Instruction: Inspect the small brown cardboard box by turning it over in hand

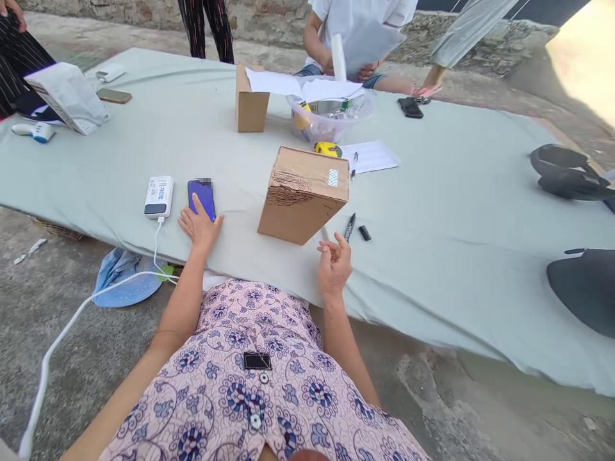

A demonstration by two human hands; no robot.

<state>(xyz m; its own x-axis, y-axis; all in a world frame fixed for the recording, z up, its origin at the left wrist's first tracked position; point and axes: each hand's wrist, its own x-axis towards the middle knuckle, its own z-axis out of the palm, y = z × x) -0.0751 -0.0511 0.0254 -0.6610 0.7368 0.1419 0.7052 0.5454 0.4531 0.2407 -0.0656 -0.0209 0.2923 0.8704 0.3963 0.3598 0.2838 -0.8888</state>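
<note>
My left hand (200, 224) lies at the lower edge of a phone (202, 197) with a blue screen, one fingertip on the glass and the thumb apart. It grips nothing. My right hand (335, 264) rests palm up near the table's front edge, fingers loosely bent and apart, with nothing in it. Just beyond its fingers lies an uncapped black marker (350, 226), and the marker's cap (364, 232) is to the right of it. Between my hands stands a cardboard box (302, 198) with dark scribbled lines along its top edge and a checkered label.
A white power bank (158, 197) with a cable is left of the phone. Behind the box are a yellow tape measure (328, 149), paper (372, 157), a clear basin (317, 131) and a second box (251, 112). A person (362, 29) sits opposite; black visors (583, 288) lie right.
</note>
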